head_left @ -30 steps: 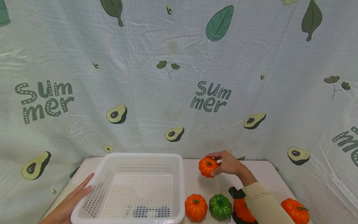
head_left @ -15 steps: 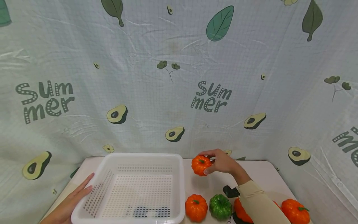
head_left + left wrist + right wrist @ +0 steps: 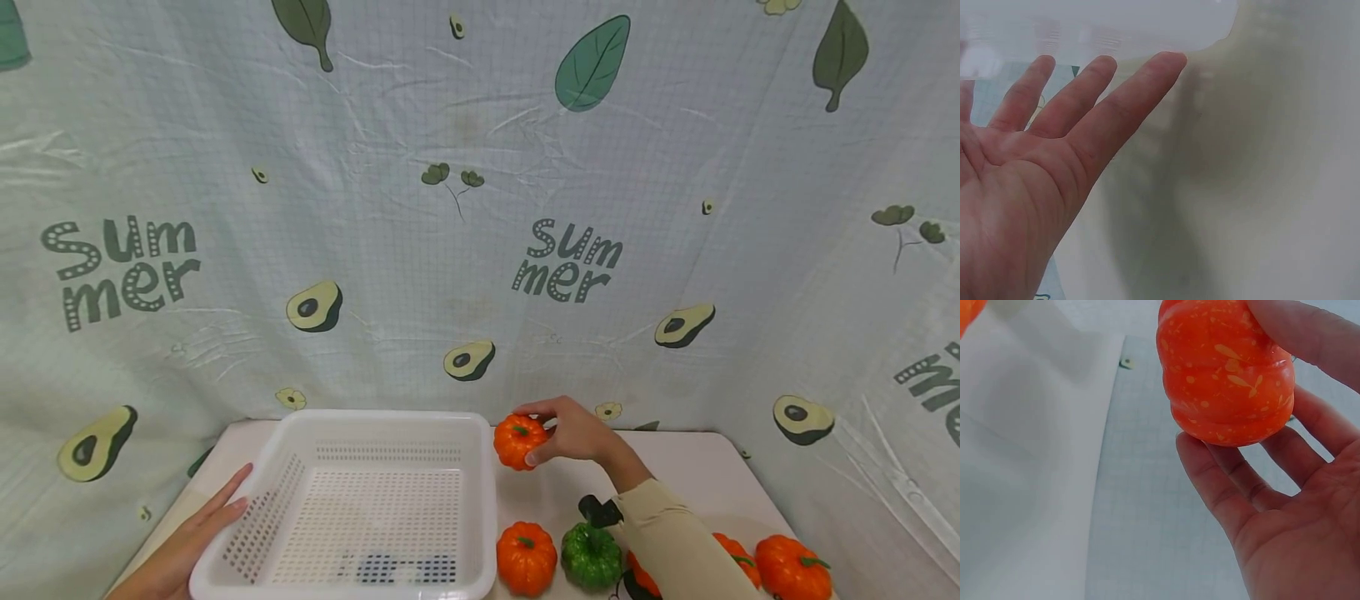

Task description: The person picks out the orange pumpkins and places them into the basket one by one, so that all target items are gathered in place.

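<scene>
Right hand [image 3: 573, 435]: grip clamped on orange pumpkin [image 3: 516, 442], shifted left since earlier frame, now over desk [image 3: 690, 467] just beside basket's [image 3: 485, 500] right rim. Left hand [image 3: 191, 537] unmoved, fingers extended against basket's left side, forearm cut off. Sleeve [image 3: 675, 542] partly hides another pumpkin [image 3: 738, 557].

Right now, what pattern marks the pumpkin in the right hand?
The pumpkin is orange-red with paler flecks, best seen in the right wrist view.

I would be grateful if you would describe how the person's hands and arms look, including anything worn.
The left hand and right hand are both bare, with no gloves or rings showing. The right forearm wears a plain, pale beige sleeve that ends short of the hand; no left sleeve shows.
</scene>
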A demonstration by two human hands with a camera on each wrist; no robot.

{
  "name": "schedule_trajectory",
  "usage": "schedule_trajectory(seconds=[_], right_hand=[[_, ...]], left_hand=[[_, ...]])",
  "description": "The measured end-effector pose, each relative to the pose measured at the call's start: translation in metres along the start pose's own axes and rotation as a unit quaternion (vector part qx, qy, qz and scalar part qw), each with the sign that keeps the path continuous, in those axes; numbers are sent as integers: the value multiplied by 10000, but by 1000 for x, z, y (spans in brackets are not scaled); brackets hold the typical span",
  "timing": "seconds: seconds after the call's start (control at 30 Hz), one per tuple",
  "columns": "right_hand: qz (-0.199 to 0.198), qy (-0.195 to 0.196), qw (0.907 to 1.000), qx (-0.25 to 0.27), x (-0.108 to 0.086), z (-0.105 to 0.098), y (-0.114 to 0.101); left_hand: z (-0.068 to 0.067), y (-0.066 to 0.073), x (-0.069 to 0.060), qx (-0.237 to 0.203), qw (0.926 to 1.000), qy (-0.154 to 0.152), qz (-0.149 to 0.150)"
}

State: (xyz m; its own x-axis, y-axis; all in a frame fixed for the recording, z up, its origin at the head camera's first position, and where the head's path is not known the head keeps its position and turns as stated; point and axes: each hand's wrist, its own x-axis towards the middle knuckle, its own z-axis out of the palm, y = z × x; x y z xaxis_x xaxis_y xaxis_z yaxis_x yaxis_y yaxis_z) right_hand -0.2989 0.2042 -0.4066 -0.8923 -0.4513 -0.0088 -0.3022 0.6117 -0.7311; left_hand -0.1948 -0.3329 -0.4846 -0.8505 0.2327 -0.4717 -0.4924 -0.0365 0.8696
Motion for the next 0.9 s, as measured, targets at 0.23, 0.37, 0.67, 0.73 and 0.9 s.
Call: schedule_trajectory(seconds=[0.23, 0.37, 0.67, 0.73, 0.9], right_hand=[[-122, -72, 9999, 98, 8, 10, -9], [-195, -70, 9997, 109, 11, 14, -13], [-380, -102, 9992, 81, 19, 24, -21], [-404, -140, 9990, 89, 21, 26, -23], [-468, -183, 9987, 89, 25, 30, -29]], left_hand=[[-1, -2, -2, -70, 9999, -60, -48], [0, 0, 1, 49, 9999, 95, 52], [-1, -1, 1, -16, 10000, -22, 83], [-2, -1, 1, -20, 9999, -53, 103], [-3, -2, 1, -95, 9997, -198, 74]])
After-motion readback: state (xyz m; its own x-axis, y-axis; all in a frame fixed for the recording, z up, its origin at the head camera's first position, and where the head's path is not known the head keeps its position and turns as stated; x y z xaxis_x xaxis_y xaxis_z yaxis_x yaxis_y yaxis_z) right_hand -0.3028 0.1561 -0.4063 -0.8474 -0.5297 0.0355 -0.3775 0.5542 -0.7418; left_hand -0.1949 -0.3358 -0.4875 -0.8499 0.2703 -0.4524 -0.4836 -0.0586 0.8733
